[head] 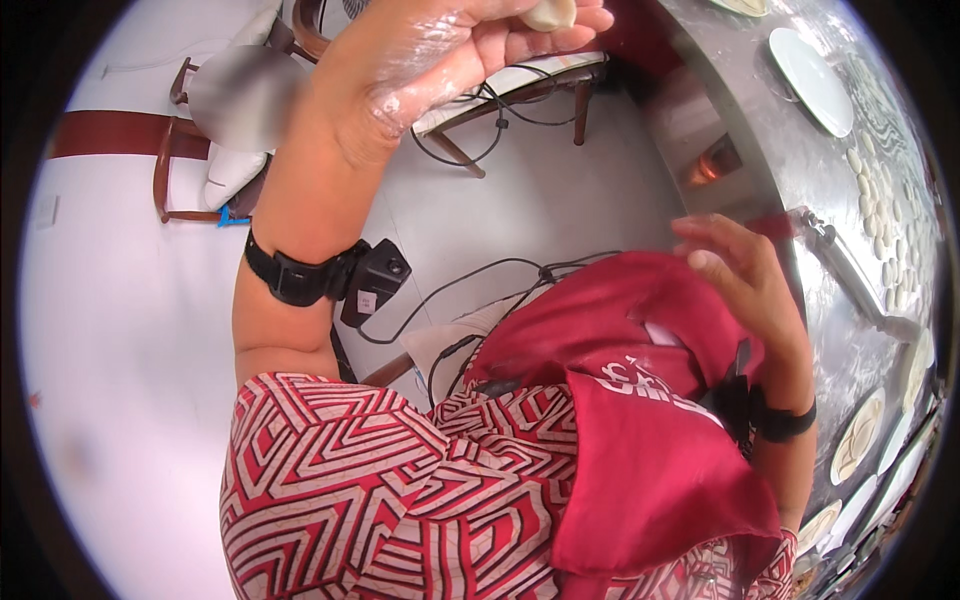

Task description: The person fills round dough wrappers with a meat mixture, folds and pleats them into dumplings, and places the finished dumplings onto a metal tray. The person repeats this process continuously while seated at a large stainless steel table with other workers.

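My left hand (pixel 487 52), palm up and dusted with white powder at the wrist, holds a pale piece of dough (pixel 551 13) at the top edge of the view; its thumb side is cut off. My right hand (pixel 739 262) is raised beside the metal tabletop (pixel 817 184), fingers loosely bent and apart, holding nothing visible. Many small, pale, flattened oval dough pieces (pixel 889 217) lie on the tabletop beyond it. A white plate (pixel 811 81) sits on the table's upper part.
More plates (pixel 859 436) crowd the lower right of the table, some bearing food. A bar-like metal thing (pixel 851 274) lies near its edge. Black cables (pixel 487 262) run across the floor. Wooden chairs (pixel 163 172) and a cushioned bench-like seat (pixel 517 86) stand around.
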`<state>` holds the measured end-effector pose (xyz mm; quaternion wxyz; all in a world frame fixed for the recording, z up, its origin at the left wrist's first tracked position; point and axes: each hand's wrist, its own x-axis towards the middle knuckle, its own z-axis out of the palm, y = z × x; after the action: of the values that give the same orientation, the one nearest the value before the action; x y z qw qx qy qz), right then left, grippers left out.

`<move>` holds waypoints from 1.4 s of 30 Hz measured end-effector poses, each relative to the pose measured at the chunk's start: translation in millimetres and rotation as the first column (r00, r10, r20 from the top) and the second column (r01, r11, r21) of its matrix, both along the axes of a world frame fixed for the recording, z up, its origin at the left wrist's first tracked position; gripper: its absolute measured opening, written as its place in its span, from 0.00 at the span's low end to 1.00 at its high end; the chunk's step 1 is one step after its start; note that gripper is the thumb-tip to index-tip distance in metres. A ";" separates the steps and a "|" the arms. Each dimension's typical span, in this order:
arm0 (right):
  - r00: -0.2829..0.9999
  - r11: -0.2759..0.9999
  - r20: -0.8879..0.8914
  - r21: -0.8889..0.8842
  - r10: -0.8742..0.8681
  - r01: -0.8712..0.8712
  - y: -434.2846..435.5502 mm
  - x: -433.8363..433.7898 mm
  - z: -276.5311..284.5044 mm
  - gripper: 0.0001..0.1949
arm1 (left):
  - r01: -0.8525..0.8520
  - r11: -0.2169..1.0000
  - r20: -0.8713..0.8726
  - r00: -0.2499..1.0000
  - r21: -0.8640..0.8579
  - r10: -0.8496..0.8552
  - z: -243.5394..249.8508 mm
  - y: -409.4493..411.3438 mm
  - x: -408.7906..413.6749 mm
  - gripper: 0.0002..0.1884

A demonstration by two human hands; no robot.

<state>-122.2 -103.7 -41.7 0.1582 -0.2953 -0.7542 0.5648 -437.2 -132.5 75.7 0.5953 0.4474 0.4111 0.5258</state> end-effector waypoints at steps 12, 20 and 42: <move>0.959 0.973 -0.176 0.028 -0.220 0.229 -19.0 36.9 24.4 0.18 | 0.143 0.990 0.155 0.978 0.007 -0.142 -49.5 5.7 45.1 0.17; 0.837 0.845 -0.213 0.080 -0.504 0.529 -58.8 102.4 21.4 0.16 | 0.601 0.724 0.182 0.797 -0.338 -0.576 -126.4 3.0 190.4 0.24; 0.103 -0.123 -0.381 0.525 -0.919 0.842 -232.7 163.4 80.6 0.25 | 0.982 0.095 0.581 0.175 -0.166 -0.795 -58.4 -62.6 373.6 0.29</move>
<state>41.3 -336.4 38.9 0.5396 -0.6759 -0.5020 -0.0068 -63.6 -195.1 17.3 0.9439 0.3251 0.0546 -0.0208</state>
